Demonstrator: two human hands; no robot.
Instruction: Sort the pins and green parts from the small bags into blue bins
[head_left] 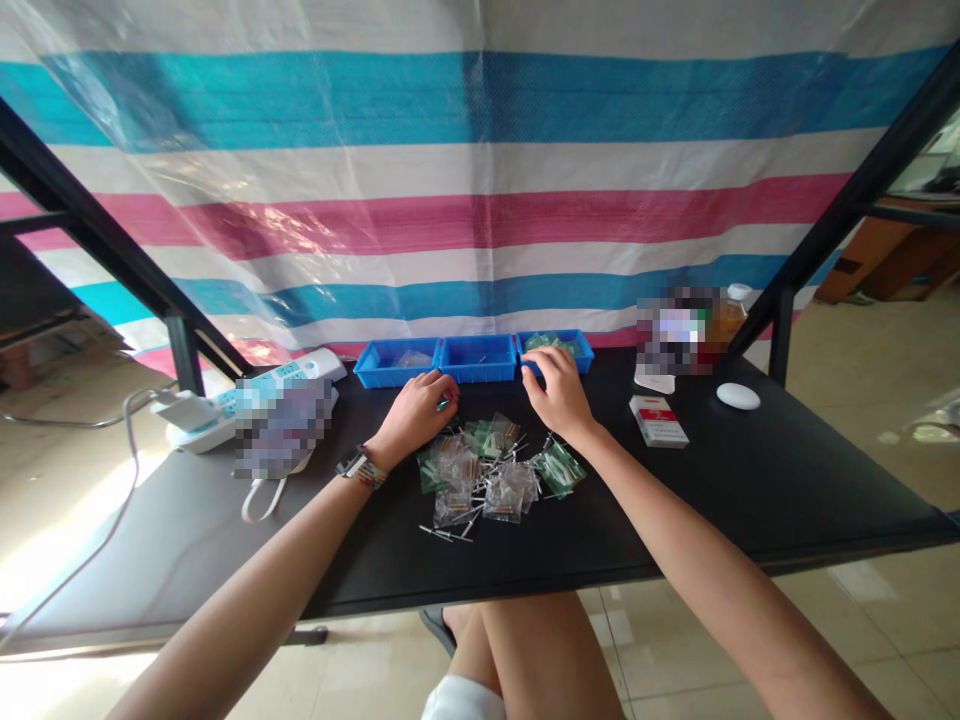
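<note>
Glare whitens the black table (187,530) at far left, the striped sheet (480,215) glints, and edges look stretched.

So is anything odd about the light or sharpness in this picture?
In the head view, glare whitens the floor at left; the plastic sheet shows shiny streaks; the packets look slightly soft; blocky pixels hide things beside the power strip and bottle; wide-angle stretch seems to lengthen both arms towards the bottom corners.
</note>
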